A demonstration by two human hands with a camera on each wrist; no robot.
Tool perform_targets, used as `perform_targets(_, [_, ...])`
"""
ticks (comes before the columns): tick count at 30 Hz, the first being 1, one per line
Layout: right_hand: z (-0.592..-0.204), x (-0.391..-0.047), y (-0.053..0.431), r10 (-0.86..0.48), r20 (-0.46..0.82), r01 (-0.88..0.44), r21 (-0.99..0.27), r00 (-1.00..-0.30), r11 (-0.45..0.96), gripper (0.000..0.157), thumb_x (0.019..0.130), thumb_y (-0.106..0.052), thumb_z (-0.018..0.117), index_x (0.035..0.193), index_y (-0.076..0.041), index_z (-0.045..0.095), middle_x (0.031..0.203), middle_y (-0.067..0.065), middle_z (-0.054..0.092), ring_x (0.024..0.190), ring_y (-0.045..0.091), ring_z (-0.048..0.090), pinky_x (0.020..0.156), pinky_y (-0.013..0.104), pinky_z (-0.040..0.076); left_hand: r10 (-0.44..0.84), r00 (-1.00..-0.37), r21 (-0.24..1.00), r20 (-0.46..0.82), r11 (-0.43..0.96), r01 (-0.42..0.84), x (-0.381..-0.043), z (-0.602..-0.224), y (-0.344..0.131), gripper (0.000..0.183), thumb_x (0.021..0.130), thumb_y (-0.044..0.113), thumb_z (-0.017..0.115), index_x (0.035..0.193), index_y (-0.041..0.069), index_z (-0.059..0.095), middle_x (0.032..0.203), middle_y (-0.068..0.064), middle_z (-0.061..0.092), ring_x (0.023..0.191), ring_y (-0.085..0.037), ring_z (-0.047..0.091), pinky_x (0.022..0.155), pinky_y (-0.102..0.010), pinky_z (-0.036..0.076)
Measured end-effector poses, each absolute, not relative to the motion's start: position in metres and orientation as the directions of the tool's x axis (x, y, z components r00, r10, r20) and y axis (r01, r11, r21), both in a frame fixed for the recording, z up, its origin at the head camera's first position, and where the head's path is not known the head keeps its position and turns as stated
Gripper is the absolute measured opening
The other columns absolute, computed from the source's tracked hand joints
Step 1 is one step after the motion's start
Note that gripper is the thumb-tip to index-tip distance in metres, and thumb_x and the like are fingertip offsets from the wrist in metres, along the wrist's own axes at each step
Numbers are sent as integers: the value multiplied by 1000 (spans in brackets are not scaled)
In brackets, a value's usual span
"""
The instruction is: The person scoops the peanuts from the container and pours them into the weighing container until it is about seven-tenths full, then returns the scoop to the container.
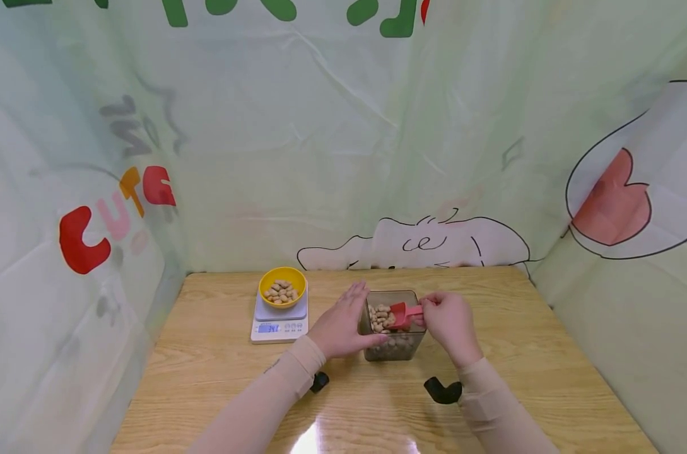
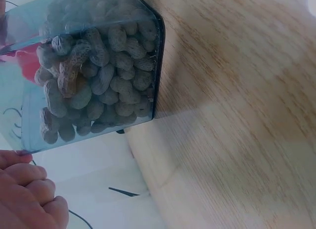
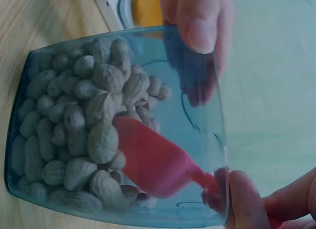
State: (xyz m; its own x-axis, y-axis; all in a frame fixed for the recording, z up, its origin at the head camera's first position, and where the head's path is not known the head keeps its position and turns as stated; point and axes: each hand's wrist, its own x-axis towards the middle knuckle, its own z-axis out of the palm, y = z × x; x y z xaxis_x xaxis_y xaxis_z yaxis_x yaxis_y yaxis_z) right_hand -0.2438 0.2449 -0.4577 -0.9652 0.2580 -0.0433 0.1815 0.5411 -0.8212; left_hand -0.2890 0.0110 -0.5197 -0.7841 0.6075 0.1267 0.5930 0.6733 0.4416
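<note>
A clear, dark-tinted plastic container (image 1: 393, 354) stands on the table with unshelled peanuts (image 3: 74, 120) inside. My left hand (image 1: 340, 326) grips its left side, the thumb lying along the near wall by the rim. At the right rim, my right hand (image 1: 448, 323) pinches the handle of a red scoop (image 1: 400, 315). The scoop's blade is inside the container, its tip against the peanuts, as the right wrist view shows. To the left, a yellow bowl (image 1: 265, 291) holding several peanuts sits on a white digital scale (image 1: 262, 337); its lit display seems to read 34.1.
The wooden table (image 1: 207, 366) extends around the container and scale. A printed cloth (image 1: 343, 157) hangs behind the table and along both sides. Black pieces show beside each wrist, such as the one near the right wrist (image 1: 442, 391).
</note>
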Motion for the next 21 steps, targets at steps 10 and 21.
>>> perform_targets(10, [-463, -241, 240, 71, 76, -7, -731, -995, 682, 24, 107, -1, 57, 111, 5, 79, 106, 23, 80, 82, 27, 81, 65, 26, 65, 604, -789, 489, 114, 657, 573, -291, -520, 9, 110, 95, 75, 63, 173, 11, 19, 182, -11, 16, 170, -25, 16, 137, -45, 26])
perform_targets(21, [-463, -246, 240, 161, -44, 129, -815, -986, 565, 27, 106, -6, 55, 114, 9, 76, 102, 22, 79, 75, 17, 80, 67, 29, 67, 599, -793, 516, 108, 648, 560, -289, -519, 8, 110, 95, 75, 64, 173, 12, 19, 183, -9, 14, 170, -23, 14, 136, -46, 26])
